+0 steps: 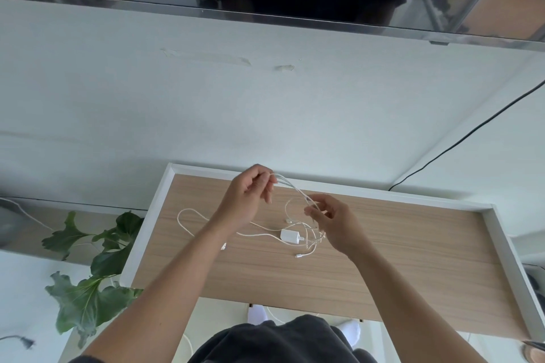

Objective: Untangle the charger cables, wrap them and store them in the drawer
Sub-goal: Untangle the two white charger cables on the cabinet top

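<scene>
Above the wooden table top (383, 259), the left hand (250, 197) and right hand (330, 221) each pinch the white cables (295, 190); the plug block (290, 236) lies below.

There was only one view, from a camera on the person's head. It looked forward and steeply down over both bare arms onto the light wooden table with a white raised rim (498, 233), which lay close below. The wide lens also caught the white wall (206, 103) behind.
</scene>
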Demonstrator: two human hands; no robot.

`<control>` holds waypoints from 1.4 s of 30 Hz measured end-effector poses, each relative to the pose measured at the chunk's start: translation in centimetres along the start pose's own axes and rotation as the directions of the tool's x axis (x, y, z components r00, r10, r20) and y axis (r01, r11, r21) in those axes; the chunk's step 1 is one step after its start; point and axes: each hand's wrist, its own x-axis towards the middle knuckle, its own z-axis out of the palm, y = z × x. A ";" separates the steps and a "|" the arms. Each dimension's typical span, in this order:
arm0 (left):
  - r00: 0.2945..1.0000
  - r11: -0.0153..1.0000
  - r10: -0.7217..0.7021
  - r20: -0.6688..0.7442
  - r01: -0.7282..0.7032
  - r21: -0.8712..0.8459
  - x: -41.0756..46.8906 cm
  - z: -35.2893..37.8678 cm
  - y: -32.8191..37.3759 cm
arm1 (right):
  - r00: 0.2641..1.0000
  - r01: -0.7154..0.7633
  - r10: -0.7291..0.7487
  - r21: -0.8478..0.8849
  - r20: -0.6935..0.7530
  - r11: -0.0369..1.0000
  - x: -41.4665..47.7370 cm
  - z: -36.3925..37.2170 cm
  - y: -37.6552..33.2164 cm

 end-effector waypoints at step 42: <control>0.857 0.399 0.322 0.404 -0.509 0.762 2.5 1.8 7.0 | 0.984 0.139 -0.166 -0.308 -0.062 0.941 -1.9 -1.1 -5.2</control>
